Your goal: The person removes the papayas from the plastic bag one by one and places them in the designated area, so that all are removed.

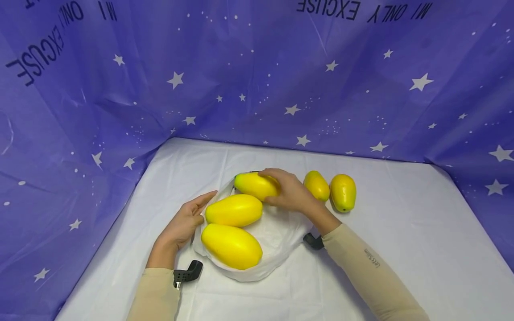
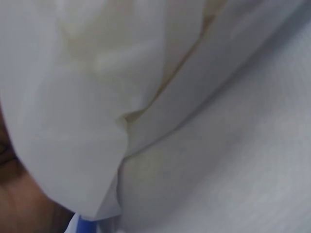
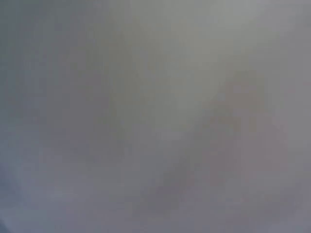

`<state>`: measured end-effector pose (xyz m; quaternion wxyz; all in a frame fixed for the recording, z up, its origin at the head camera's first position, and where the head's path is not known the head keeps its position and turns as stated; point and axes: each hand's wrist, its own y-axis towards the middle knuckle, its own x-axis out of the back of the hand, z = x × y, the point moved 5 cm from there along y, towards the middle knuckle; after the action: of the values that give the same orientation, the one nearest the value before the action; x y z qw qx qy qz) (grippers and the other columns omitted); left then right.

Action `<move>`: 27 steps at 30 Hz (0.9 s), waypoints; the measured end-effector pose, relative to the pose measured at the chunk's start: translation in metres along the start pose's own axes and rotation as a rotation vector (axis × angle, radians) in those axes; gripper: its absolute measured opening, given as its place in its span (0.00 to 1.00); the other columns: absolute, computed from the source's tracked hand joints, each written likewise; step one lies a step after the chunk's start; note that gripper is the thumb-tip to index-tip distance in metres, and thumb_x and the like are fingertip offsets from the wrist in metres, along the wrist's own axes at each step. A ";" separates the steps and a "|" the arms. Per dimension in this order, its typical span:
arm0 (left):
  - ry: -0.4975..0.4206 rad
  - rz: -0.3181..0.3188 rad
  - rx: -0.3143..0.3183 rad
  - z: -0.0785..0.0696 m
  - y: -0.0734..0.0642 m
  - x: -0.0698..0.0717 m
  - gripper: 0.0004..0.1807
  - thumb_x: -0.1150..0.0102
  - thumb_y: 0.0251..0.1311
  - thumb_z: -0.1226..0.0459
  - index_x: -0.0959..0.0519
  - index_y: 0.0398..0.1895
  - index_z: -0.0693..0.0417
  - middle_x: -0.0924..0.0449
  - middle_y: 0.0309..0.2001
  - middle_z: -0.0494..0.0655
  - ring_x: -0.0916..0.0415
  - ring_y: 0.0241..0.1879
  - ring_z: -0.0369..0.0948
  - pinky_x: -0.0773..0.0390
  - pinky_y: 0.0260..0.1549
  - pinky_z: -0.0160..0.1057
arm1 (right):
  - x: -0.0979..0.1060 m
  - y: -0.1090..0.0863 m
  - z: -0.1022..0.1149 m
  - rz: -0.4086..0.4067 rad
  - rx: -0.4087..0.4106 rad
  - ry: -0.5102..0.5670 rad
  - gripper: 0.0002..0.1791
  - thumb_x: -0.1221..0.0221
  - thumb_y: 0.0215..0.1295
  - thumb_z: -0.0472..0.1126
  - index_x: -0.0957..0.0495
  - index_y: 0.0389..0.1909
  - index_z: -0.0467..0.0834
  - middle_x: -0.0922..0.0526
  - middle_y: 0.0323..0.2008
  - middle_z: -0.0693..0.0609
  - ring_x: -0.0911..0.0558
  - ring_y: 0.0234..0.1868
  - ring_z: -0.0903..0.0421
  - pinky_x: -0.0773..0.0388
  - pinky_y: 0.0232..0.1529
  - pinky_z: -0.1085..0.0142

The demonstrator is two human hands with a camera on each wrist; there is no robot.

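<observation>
A white bag (image 1: 277, 236) lies open on the table, with two yellow papayas, one in the middle (image 1: 234, 211) and one in front (image 1: 232, 246), inside its mouth. My right hand (image 1: 291, 189) grips a third papaya (image 1: 254, 185), green at its left tip, at the bag's far side. At the bag's left rim, my left hand (image 1: 186, 220) holds the edge, thumb toward the fruit. The left wrist view shows the bag's folds (image 2: 97, 121) close up, with part of the hand at the lower left. Only a pale blur fills the right wrist view.
Two smaller yellow fruits, one beside the right wrist (image 1: 316, 185) and one further right (image 1: 343, 192), lie on the white-covered table (image 1: 401, 232). A purple star-printed curtain (image 1: 257, 80) stands behind and along the sides. Black wrist cameras, left (image 1: 188, 273) and right (image 1: 313, 241), jut from the sleeves.
</observation>
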<state>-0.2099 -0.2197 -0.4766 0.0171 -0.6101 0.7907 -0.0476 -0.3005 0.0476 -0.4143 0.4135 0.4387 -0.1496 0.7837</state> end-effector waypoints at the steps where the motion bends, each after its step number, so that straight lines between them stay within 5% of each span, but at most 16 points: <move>1: 0.001 -0.002 0.000 -0.001 0.000 0.000 0.43 0.67 0.52 0.85 0.40 0.74 0.51 0.47 0.74 0.45 0.55 0.74 0.42 0.52 0.70 0.47 | 0.000 0.000 0.000 0.002 -0.006 -0.001 0.40 0.27 0.50 0.46 0.31 0.67 0.51 0.28 0.65 0.55 0.30 0.64 0.52 0.36 0.66 0.55; 16: 0.000 0.006 -0.006 0.000 0.000 -0.002 0.44 0.69 0.51 0.85 0.41 0.74 0.53 0.46 0.74 0.46 0.54 0.73 0.42 0.52 0.70 0.46 | -0.001 -0.009 -0.001 -0.072 -0.020 -0.068 0.42 0.27 0.44 0.46 0.30 0.65 0.53 0.24 0.60 0.58 0.24 0.57 0.54 0.29 0.61 0.56; 27: -0.047 0.019 -0.008 0.000 -0.001 -0.002 0.43 0.69 0.52 0.85 0.42 0.75 0.53 0.46 0.74 0.47 0.50 0.73 0.44 0.40 0.63 0.29 | 0.011 -0.021 0.007 -0.096 -0.015 -0.068 0.42 0.26 0.44 0.48 0.30 0.65 0.54 0.25 0.61 0.58 0.24 0.57 0.54 0.28 0.59 0.55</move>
<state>-0.2084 -0.2176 -0.4763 0.0336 -0.6035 0.7961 -0.0300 -0.2831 0.0619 -0.4037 0.4486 0.4685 -0.1484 0.7465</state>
